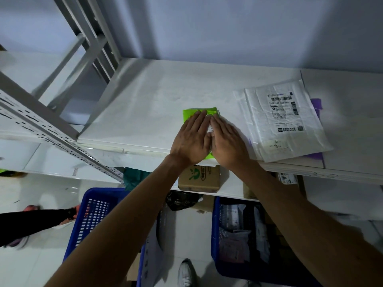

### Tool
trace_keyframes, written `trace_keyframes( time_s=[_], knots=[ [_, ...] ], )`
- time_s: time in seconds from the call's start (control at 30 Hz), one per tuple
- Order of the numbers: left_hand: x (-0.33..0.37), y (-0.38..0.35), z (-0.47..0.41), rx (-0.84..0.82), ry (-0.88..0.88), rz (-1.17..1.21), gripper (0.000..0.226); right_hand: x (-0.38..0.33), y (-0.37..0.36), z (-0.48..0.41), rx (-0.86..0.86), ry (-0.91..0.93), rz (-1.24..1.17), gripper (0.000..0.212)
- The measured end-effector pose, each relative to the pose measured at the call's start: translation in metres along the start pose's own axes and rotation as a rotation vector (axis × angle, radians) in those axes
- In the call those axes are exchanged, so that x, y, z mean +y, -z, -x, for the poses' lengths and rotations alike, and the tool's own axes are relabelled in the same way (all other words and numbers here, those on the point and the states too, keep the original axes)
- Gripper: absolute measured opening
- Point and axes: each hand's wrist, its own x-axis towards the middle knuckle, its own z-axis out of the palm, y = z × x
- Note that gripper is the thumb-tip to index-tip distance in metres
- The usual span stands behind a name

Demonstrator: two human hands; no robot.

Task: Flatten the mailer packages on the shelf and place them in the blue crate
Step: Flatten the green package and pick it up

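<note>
1. Bottom edge of view: a grey shoe (186,272) on the pale floor, between two crates.
2. Left blue crate (91,216) sits on the floor below the shelf front, partly hidden by the left forearm. A grey flat package (155,235) shows beside that forearm; can't tell if it lies inside the crate.
3. Right blue crate (215,235) is on the floor under the right forearm and holds several pale packages.
4. Far left: another person's dark-clad leg (31,224) with a pinkish shoe.
5. Lower shelf level: cardboard box (199,179) with a green logo at its front edge, black bag (180,199) just below it, teal bag (134,177) to the left.
6. Top shelf (145,104), front edge, about mid-width: green mailer (189,114) lies flat, its near corner at the edge.
7. Left hand (190,139) and right hand (226,141) are palm-down on the green mailer, side by side, index fingers touching. Fingers are straight and held together, pressing flat, with no pinch or curl.
8. Right of the hands: white mailer (286,121), label up, near corner reaching the shelf's front edge, apart from the right hand.
9. Purple mailer (317,103) lies under the white one; only its edges show.
10. Back: grey perforated shelf upright (51,129) at left, plain wall (228,27) behind.
</note>
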Motion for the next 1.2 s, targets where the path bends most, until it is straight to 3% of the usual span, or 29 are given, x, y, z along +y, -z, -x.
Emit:
trace_keyframes(
  time_s=[0.53,0.8,0.93,1.2],
  knots=[
    [-0.008,0.011,-0.006,-0.108,0.061,0.099,0.062,0.011,0.001,-0.002,-0.045,0.048,0.032,0.058],
    [-0.022,0.013,0.007,-0.096,0.221,0.074,0.068,-0.010,0.016,-0.023,0.111,0.020,-0.175,0.047],
    [-0.018,0.014,0.007,-0.139,0.162,0.016,0.071,-0.036,0.006,-0.042,-0.018,-0.046,-0.280,0.050],
    [-0.018,0.012,0.011,-0.189,0.153,-0.070,0.076,-0.035,-0.016,-0.045,0.015,0.021,-0.128,0.070]
  ],
)
